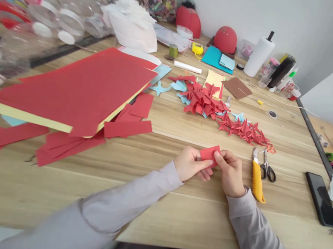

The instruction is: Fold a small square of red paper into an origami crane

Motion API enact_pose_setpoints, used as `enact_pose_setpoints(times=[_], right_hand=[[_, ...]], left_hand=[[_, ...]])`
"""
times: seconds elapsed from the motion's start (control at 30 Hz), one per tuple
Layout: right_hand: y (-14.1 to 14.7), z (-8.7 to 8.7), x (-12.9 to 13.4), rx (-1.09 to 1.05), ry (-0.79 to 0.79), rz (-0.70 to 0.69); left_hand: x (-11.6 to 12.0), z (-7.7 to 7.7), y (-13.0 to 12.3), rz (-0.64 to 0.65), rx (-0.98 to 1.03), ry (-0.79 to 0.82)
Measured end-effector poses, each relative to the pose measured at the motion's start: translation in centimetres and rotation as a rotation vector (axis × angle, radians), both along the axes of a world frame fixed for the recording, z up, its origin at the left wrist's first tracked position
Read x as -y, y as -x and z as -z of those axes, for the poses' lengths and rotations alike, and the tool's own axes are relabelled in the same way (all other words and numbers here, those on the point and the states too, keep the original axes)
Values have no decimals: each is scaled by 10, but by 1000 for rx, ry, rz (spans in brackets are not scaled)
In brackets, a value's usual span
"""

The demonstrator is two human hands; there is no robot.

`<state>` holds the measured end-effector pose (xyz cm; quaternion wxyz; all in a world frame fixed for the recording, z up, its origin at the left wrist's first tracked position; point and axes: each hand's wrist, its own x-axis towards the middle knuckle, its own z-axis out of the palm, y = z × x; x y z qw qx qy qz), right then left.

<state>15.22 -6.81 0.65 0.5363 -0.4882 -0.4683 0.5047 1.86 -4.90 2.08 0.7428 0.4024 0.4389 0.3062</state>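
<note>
A small red paper piece [209, 152] is held above the wooden table between both hands. My left hand [191, 164] pinches its left and lower part, thumb on top. At its right edge, my right hand [230, 170] grips it between thumb and fingers. Beyond the hands lies a pile of folded red paper stars [204, 99], with more red stars [244, 129] to its right and a light blue star [159, 88] to its left. Large red sheets [80, 85] are stacked at the left, with red strips [128, 129] beside and under them.
A yellow-handled cutter [258, 181] and scissors [268, 171] lie right of my right hand, with a black phone [322, 199] farther right. Plastic bottles [45, 12] crowd the back left. A white roll [259, 57] stands at the back of the table [170, 222].
</note>
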Motion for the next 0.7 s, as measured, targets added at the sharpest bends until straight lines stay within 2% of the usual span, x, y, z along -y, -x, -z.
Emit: enact_pose_setpoints(times=[0.37,0.57,0.7], right_hand=[[-1,4,-2,12,73,-32],[-1,2,-1,62,28,-40],[0,0,-1,54,9,-21]], left_hand=[[0,-1,1,16,16,8],[-2,0,2,46,-7,33],[-3,2,3,8,49,23]])
